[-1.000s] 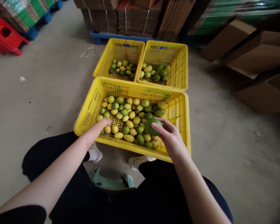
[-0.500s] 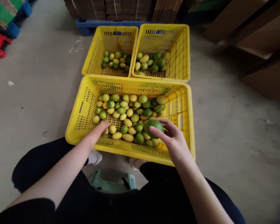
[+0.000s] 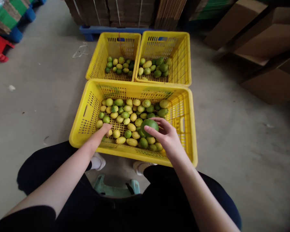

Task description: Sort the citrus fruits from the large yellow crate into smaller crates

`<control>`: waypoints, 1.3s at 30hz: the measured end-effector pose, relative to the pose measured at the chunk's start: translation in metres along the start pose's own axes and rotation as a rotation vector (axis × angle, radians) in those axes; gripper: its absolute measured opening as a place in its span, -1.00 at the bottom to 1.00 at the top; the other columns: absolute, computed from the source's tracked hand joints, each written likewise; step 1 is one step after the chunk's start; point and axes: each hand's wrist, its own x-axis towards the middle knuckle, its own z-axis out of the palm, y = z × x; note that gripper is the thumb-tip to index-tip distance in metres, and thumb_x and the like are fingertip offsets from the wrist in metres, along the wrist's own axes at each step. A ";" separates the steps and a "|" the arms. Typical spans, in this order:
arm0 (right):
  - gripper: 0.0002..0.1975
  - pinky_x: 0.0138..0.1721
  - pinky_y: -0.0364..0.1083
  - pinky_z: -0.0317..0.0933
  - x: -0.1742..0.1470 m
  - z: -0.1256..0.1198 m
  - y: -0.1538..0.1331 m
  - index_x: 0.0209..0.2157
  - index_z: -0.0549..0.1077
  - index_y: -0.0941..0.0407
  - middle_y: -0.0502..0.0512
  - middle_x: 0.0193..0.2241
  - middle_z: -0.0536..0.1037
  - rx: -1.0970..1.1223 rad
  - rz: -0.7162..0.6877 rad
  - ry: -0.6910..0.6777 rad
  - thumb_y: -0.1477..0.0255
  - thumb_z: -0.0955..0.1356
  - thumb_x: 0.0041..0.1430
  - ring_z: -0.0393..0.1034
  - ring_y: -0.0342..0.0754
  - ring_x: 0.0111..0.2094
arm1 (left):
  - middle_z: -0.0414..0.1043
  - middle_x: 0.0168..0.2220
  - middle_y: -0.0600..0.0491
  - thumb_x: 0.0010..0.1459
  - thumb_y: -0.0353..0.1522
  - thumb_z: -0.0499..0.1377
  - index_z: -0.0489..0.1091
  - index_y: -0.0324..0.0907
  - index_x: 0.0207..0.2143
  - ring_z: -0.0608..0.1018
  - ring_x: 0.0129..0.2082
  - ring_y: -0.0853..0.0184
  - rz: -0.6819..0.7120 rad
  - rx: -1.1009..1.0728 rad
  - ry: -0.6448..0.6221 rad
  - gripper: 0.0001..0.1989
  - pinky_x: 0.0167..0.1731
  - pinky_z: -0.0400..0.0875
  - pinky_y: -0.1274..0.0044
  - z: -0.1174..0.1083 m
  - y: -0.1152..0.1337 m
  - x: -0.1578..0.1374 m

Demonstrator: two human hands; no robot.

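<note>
My right hand [image 3: 168, 135] holds a large green lemon [image 3: 149, 128] between thumb and fingers, above the right half of the front yellow crate [image 3: 131, 156]. Inside that crate lie many yellow and green lemons [image 3: 133, 117], loosely spread over its slotted bottom. Down in the crate's front left part is my left hand [image 3: 103, 129], touching or right beside a yellow lemon [image 3: 109, 132]. Its fingers point downward and are mostly hidden by the back of the hand, so I cannot see whether they grip anything.
Two more yellow crates, the back left one [image 3: 91, 66] and the back right one [image 3: 183, 61], hold fewer lemons. Behind them stacked cardboard [image 3: 128, 13] sits on a blue pallet [image 3: 88, 33]. Open cardboard boxes [image 3: 258, 35] stand right. A light green stool [image 3: 116, 190] is under me.
My right hand has moved left across the crate, with the green lemon still in it. My left hand has shifted slightly left. The view has also shifted a little.
</note>
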 end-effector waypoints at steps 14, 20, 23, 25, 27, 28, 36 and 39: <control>-0.42 -0.08 0.08 0.41 -0.023 0.032 -0.029 -0.18 0.57 0.04 0.03 -0.23 0.64 0.186 -0.308 -0.063 0.34 0.65 -0.37 0.53 0.08 -0.18 | 0.56 -0.05 -0.09 -0.30 -0.13 0.49 0.50 -0.18 -0.06 0.54 -0.02 0.04 0.421 -0.491 0.498 -0.30 0.01 0.37 0.32 -0.169 0.059 -0.124; -0.48 -0.18 0.00 0.41 -0.030 0.034 -0.056 -0.25 0.55 0.01 -0.04 -0.31 0.60 0.256 -0.483 0.009 0.36 0.65 -0.36 0.50 0.00 -0.26 | 0.54 -0.07 -0.03 -0.21 -0.22 0.44 0.41 -0.13 -0.07 0.57 -0.08 0.19 0.749 -1.296 0.411 -0.40 -0.10 0.46 0.42 -0.154 0.091 -0.190; -0.55 -0.28 -0.07 0.41 -0.025 0.035 -0.059 -0.31 0.52 0.02 -0.07 -0.36 0.59 0.371 -0.446 -0.008 0.30 0.64 -0.30 0.48 -0.07 -0.35 | 0.55 -0.06 -0.07 -0.26 -0.25 0.42 0.42 -0.13 -0.02 0.58 -0.05 0.12 0.889 -1.462 0.255 -0.34 -0.11 0.49 0.41 -0.137 0.096 -0.200; -0.60 -0.39 -0.09 0.41 -0.022 0.038 -0.055 -0.31 0.52 0.02 -0.06 -0.39 0.58 0.452 -0.372 -0.072 0.24 0.61 -0.21 0.47 -0.08 -0.41 | 0.57 -0.05 -0.12 -0.25 -0.28 0.40 0.44 -0.17 0.01 0.57 0.01 0.04 0.957 -1.501 0.177 -0.34 -0.03 0.48 0.34 -0.127 0.097 -0.202; -0.59 -0.47 -0.08 0.42 -0.019 0.044 -0.050 -0.28 0.53 0.04 -0.03 -0.39 0.59 0.532 -0.301 -0.137 0.18 0.59 -0.17 0.49 -0.04 -0.42 | 0.59 -0.09 -0.12 -0.24 -0.34 0.38 0.46 -0.20 0.00 0.56 0.05 0.00 0.976 -1.546 0.141 -0.36 0.04 0.45 0.28 -0.120 0.099 -0.205; -0.58 -0.49 -0.08 0.43 -0.018 0.048 -0.048 -0.27 0.54 0.05 -0.01 -0.39 0.60 0.571 -0.266 -0.165 0.15 0.58 -0.16 0.51 -0.02 -0.40 | 0.59 -0.11 -0.12 -0.25 -0.35 0.38 0.47 -0.20 -0.01 0.56 0.05 -0.01 0.980 -1.578 0.130 -0.37 0.06 0.45 0.26 -0.118 0.102 -0.206; -0.62 -0.73 -0.18 0.20 -0.015 0.067 -0.057 -0.39 0.48 0.11 0.05 -0.50 0.59 0.822 -0.040 -0.218 0.08 0.50 -0.01 0.48 -0.05 -0.53 | 0.59 -0.21 -0.04 -0.05 -0.19 0.31 0.47 -0.21 -0.18 0.62 -0.25 0.30 0.843 -2.112 0.076 -0.60 -0.22 0.57 0.52 -0.127 0.131 -0.217; -0.62 -0.72 -0.19 0.16 -0.014 0.069 -0.061 -0.37 0.47 0.10 0.03 -0.49 0.58 0.853 -0.077 -0.224 0.07 0.49 0.02 0.45 -0.08 -0.54 | 0.57 -0.28 -0.03 0.03 -0.14 0.23 0.48 -0.22 -0.20 0.58 -0.37 0.34 0.856 -2.154 0.076 -0.62 -0.41 0.52 0.57 -0.127 0.136 -0.216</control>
